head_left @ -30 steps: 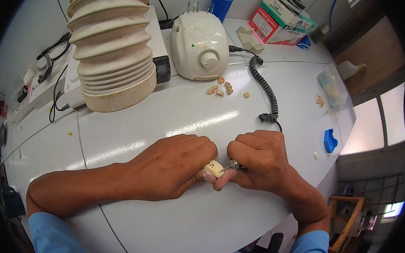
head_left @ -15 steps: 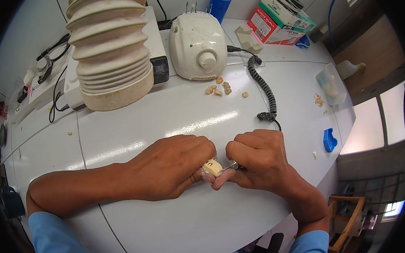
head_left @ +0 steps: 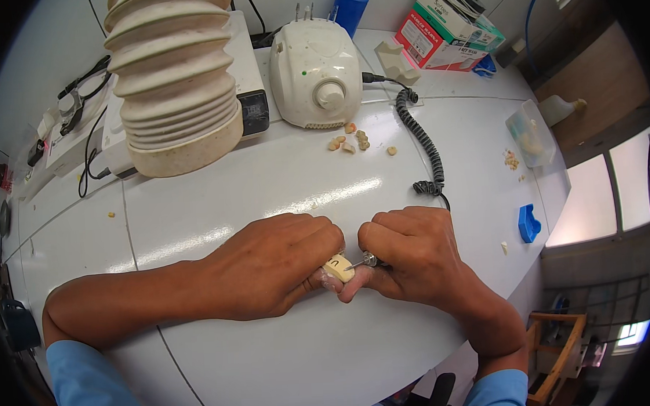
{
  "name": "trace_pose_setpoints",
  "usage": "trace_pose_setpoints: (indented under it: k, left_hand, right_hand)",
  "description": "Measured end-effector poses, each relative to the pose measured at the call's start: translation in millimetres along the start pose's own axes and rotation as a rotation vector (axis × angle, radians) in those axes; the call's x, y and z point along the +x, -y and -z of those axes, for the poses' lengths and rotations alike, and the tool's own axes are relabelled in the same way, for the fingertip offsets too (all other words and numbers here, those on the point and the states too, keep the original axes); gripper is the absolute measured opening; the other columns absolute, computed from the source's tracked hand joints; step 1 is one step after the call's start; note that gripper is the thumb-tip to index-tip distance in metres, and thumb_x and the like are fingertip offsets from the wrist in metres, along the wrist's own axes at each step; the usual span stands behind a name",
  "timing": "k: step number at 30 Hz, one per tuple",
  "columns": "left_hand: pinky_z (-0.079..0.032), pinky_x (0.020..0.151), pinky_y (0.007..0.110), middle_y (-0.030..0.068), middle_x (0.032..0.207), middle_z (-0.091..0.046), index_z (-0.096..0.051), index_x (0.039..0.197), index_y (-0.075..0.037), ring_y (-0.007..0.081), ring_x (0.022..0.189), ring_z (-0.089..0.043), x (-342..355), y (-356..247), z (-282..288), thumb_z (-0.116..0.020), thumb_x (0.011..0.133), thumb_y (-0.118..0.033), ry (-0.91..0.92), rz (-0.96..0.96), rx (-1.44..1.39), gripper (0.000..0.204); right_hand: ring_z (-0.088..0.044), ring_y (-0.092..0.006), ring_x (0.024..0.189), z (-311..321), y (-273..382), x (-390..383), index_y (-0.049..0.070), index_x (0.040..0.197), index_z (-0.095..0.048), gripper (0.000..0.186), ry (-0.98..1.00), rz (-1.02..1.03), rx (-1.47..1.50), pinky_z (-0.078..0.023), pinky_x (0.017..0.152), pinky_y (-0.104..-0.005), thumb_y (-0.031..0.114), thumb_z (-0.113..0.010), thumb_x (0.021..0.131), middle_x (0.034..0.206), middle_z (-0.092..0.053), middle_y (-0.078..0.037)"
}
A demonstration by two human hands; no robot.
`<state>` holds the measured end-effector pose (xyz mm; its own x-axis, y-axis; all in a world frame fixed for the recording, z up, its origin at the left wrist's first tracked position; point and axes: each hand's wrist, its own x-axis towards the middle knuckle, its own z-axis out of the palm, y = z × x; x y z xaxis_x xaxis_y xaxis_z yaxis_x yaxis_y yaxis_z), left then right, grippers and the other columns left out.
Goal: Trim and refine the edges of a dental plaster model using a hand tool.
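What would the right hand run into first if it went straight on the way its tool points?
The small cream block pinched in the left hand. The thin metal tool in the right hand points at it and seems to touch its edge, though depth is hard to judge.

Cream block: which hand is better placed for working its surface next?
Probably the right hand: it holds the metal tool, tip at the cream block; the left hand holds the block.
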<state>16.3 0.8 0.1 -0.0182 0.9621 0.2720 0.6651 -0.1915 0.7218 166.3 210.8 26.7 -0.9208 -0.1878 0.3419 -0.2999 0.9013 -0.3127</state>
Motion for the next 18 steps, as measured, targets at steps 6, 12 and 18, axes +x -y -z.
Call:
trace_pose_setpoints:
  k: [6, 12, 18]
  left_hand:
    - [-0.048, 0.076, 0.05, 0.0164, 0.096, -0.057, -0.058, 0.112, -0.003, 0.0396, 0.086, -0.059, -1.0, 1.2, -1.7, -0.078, 0.096, -0.015, -0.005, -0.021, 0.01, 0.029]
    - [-0.047, 0.076, 0.05, 0.0149, 0.096, -0.056, -0.057, 0.112, -0.004, 0.0384, 0.086, -0.058, -0.4, 0.6, -1.5, -0.078, 0.097, -0.017, -0.018, -0.039, 0.05, 0.029]
    - [-0.047, 0.077, 0.047, 0.0154, 0.099, -0.056, -0.059, 0.115, -0.004, 0.0366, 0.087, -0.058, 1.0, -1.2, 0.8, -0.078, 0.098, -0.019, -0.022, -0.056, 0.065, 0.03]
  right_hand:
    - [-0.054, -0.0212, 0.05, 1.6, -0.7, 0.0, 0.012, 0.075, -0.058, 0.06, -0.012, 0.055, -0.013, -0.038, 0.048, -0.0386, 0.066, -0.084, 0.082, 0.061, -0.051, -0.001]
    - [-0.054, -0.0211, 0.05, -0.3, -1.0, -0.4, 0.013, 0.074, -0.056, 0.061, -0.012, 0.01, 0.015, -0.037, 0.048, -0.0386, 0.066, -0.085, 0.081, 0.061, -0.051, -0.001]
    - [-0.053, -0.0209, 0.05, 1.5, -2.4, 1.0, 0.012, 0.074, -0.057, 0.06, -0.036, 0.052, 0.014, -0.038, 0.048, -0.0384, 0.064, -0.086, 0.081, 0.061, -0.051, -0.001]
